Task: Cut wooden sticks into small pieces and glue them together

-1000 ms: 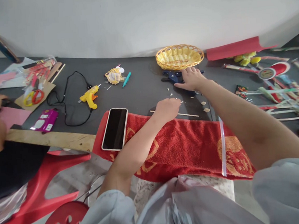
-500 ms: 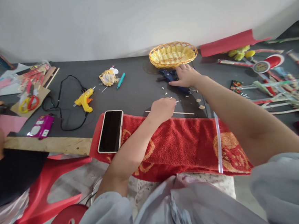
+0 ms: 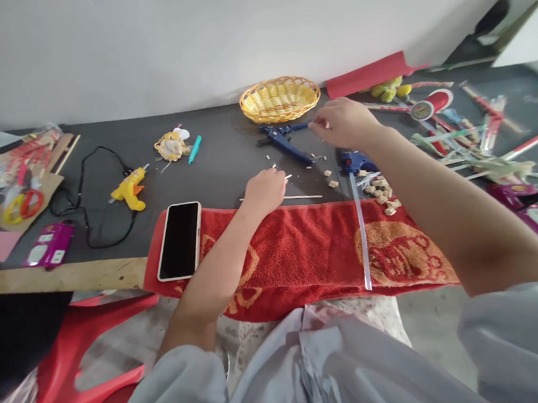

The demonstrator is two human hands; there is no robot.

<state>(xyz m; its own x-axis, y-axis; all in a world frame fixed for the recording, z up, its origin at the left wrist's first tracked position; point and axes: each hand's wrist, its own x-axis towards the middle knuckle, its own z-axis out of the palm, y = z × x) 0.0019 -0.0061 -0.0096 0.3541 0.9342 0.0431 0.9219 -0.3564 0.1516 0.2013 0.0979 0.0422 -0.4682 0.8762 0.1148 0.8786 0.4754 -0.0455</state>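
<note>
My left hand (image 3: pixel 264 191) is closed in front of the towel's far edge, with a short pale stick (image 3: pixel 288 176) poking out of its fingers. Beside it a longer thin stick (image 3: pixel 303 197) lies on the dark table. My right hand (image 3: pixel 344 121) hovers with curled fingers near the handle end of blue pliers (image 3: pixel 287 143); anything in those fingers is hidden. The pliers lie spread on the table. Tiny pale offcuts (image 3: pixel 333 183) are scattered between the hands. A blue glue gun (image 3: pixel 358 160) sits below my right forearm, partly covered, near several small wooden pieces (image 3: pixel 382 192).
A wicker basket (image 3: pixel 279 100) stands by the wall. A red towel (image 3: pixel 295 243) with a phone (image 3: pixel 179 241) covers the front edge. Leftward lie a yellow glue gun (image 3: pixel 129 189) with cord and scissors (image 3: pixel 29 205). At right are a red thread spool (image 3: pixel 431 104) and strips.
My right hand has come off the pliers and moved right, its fingers now curled. My left hand stays closed near the long stick. The view has shifted right.
</note>
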